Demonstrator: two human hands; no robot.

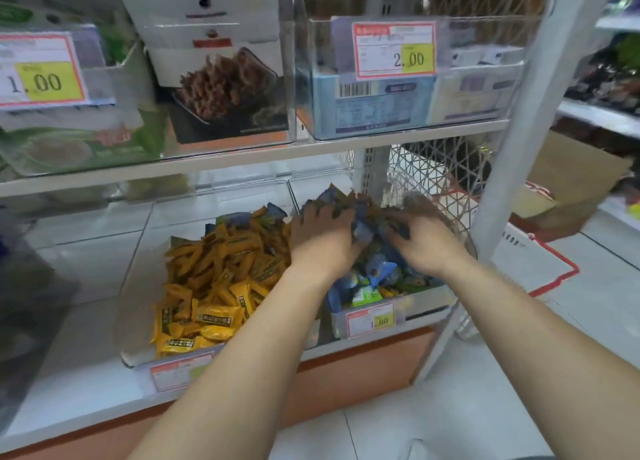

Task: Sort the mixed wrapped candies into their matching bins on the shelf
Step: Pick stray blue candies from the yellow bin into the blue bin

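both hands, left hand (320, 241) and right hand (420, 243), grasp mixed candies (362, 229) in the right bin (426, 307); next, carry yellow ones to the left bin (138, 355).

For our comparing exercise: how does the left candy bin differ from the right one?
The left bin holds mostly yellow wrappers; the right bin mixes blue, green, yellow. The left hand and right hand grip candies in the right bin, none in the left bin. Both are clear.
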